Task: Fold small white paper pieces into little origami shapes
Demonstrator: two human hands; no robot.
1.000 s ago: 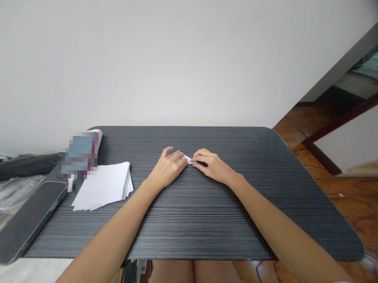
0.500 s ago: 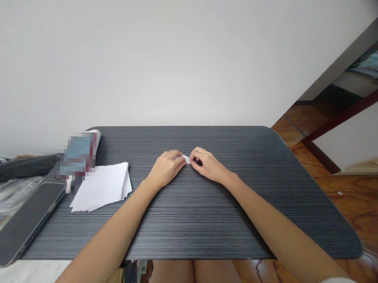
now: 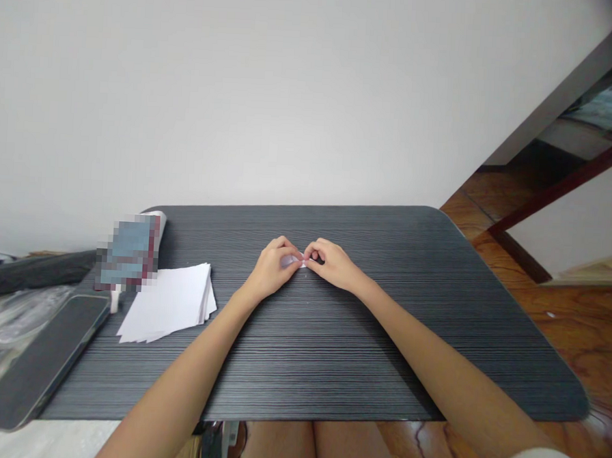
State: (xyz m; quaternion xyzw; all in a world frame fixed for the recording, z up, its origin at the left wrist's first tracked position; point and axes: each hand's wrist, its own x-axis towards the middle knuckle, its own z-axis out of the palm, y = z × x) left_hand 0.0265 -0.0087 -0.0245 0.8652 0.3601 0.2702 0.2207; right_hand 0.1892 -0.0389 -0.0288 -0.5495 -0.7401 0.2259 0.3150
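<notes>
A small folded piece of white paper (image 3: 290,260) lies low over the middle of the dark table, mostly covered by my fingers. My left hand (image 3: 276,265) pinches it from the left, thumb and fingertips closed at its right part. From the other side, my right hand (image 3: 331,262) grips the paper's right tip between thumb and forefinger, the other fingers curled. The fingertips of both hands almost meet. How the paper is folded is too small to tell.
A stack of white paper sheets (image 3: 171,300) lies on the table's left side. Behind it sits a blurred-out blue and red item (image 3: 129,250). A dark flat device like a phone (image 3: 43,359) rests at the left edge. A white wall (image 3: 293,91) stands behind the dark table (image 3: 299,365).
My left fingertips have moved right along the paper and now pinch it close to my right fingertips. My right hand stays nearly in place. The view has shifted slightly.
</notes>
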